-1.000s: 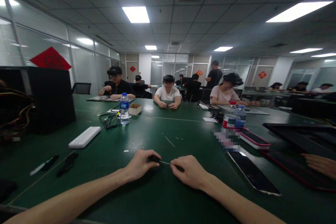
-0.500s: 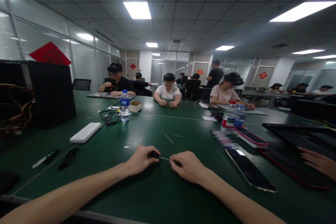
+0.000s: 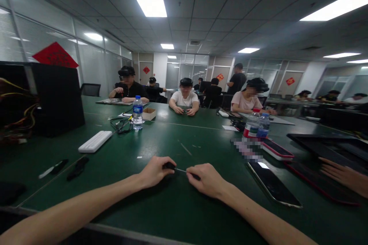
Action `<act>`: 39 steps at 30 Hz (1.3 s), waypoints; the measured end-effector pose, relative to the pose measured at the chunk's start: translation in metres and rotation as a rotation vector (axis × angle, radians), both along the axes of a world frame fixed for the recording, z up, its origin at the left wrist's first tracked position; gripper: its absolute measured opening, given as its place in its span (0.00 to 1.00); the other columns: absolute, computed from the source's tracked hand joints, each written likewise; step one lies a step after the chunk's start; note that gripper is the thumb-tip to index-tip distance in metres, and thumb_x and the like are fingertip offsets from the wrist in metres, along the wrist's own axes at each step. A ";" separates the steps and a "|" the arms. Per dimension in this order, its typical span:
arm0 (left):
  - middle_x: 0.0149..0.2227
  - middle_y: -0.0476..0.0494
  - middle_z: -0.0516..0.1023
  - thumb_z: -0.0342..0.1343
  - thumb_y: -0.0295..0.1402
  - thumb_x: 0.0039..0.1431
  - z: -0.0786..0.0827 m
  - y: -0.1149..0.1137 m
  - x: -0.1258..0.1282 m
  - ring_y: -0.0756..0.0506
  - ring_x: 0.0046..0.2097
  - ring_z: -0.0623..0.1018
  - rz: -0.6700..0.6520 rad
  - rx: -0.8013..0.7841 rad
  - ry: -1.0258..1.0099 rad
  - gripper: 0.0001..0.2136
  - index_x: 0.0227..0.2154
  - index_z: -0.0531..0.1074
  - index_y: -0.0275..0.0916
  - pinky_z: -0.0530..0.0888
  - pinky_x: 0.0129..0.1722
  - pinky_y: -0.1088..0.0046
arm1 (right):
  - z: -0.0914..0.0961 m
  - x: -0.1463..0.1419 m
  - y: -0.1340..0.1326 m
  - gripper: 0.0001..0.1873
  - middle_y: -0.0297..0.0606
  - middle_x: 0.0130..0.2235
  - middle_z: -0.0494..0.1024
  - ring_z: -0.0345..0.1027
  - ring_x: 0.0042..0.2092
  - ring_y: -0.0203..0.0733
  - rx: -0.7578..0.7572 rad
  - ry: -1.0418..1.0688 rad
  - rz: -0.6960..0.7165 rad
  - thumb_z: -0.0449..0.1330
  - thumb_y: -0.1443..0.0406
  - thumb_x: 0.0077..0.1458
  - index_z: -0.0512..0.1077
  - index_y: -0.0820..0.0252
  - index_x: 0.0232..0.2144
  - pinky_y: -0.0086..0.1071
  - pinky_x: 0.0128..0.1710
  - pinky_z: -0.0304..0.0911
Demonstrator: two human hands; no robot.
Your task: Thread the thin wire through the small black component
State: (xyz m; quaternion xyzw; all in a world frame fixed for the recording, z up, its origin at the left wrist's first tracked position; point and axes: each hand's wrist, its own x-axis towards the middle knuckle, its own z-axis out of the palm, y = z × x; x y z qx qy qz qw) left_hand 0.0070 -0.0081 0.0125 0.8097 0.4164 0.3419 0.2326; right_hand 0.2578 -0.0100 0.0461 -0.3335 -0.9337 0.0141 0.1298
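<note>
Head view, read from my remote feed: I have both bare hands in front of me at the green table (image 3: 138,214), apart but near each other. Left hand (image 3: 155,171): thumb and fingers pinching a small black piece (image 3: 169,165), its end showing past the fingertips. Right hand (image 3: 206,179): fingers curled and closed around a dark handle (image 3: 196,176), mostly covered by the grip. A thin metal shaft (image 3: 180,170) spans the gap between the hands; I cannot tell how it seats in the black piece.

Surroundings: to the right of the right hand I note a black phone (image 3: 273,183) lying flat; beyond it, a red-edged phone (image 3: 276,149). At far right, a co-worker's hand (image 3: 343,174), fingers extended, near a dark panel (image 3: 322,187) with a red edge. To the left, a white oblong case (image 3: 95,142). Farther back, a blue-capped bottle (image 3: 137,114) stands upright just beside a black cable (image 3: 120,126)
</note>
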 end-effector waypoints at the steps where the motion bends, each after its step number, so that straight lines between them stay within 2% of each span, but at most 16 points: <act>1: 0.40 0.45 0.83 0.62 0.33 0.57 0.000 0.000 0.000 0.44 0.41 0.80 -0.004 -0.013 -0.021 0.10 0.42 0.79 0.40 0.73 0.42 0.72 | -0.001 0.000 0.001 0.17 0.39 0.32 0.80 0.72 0.31 0.38 -0.002 0.010 0.005 0.51 0.62 0.64 0.79 0.60 0.39 0.29 0.36 0.62; 15: 0.37 0.44 0.82 0.64 0.33 0.53 0.002 0.000 0.002 0.45 0.39 0.79 -0.030 -0.155 -0.214 0.11 0.40 0.79 0.37 0.74 0.41 0.71 | -0.001 0.001 0.001 0.18 0.36 0.32 0.80 0.71 0.30 0.36 -0.126 0.152 0.040 0.51 0.61 0.65 0.79 0.61 0.39 0.28 0.34 0.63; 21: 0.35 0.43 0.82 0.63 0.34 0.55 0.004 0.001 0.003 0.45 0.37 0.80 -0.111 -0.243 -0.358 0.12 0.41 0.77 0.34 0.75 0.40 0.70 | -0.003 0.002 0.004 0.17 0.37 0.32 0.80 0.71 0.30 0.36 -0.092 0.230 0.066 0.51 0.61 0.64 0.79 0.61 0.38 0.28 0.33 0.63; 27: 0.34 0.44 0.81 0.63 0.34 0.55 -0.004 0.006 0.005 0.45 0.35 0.80 -0.086 -0.253 -0.275 0.13 0.41 0.76 0.34 0.75 0.37 0.71 | -0.003 -0.004 0.000 0.16 0.39 0.33 0.82 0.73 0.31 0.37 -0.029 0.302 0.159 0.53 0.61 0.63 0.79 0.61 0.38 0.28 0.34 0.64; 31: 0.38 0.43 0.81 0.64 0.35 0.54 -0.007 0.007 0.004 0.45 0.37 0.79 -0.054 -0.193 -0.247 0.13 0.41 0.77 0.35 0.75 0.38 0.70 | -0.003 -0.003 0.002 0.16 0.38 0.31 0.81 0.71 0.28 0.36 0.001 0.269 0.099 0.53 0.61 0.63 0.79 0.61 0.36 0.27 0.31 0.63; 39: 0.40 0.42 0.81 0.66 0.33 0.52 -0.010 0.009 0.002 0.44 0.41 0.80 -0.053 -0.169 -0.321 0.13 0.39 0.74 0.36 0.75 0.44 0.67 | -0.008 0.002 0.011 0.16 0.37 0.32 0.81 0.72 0.30 0.37 -0.014 0.145 0.010 0.53 0.61 0.64 0.80 0.59 0.38 0.29 0.34 0.64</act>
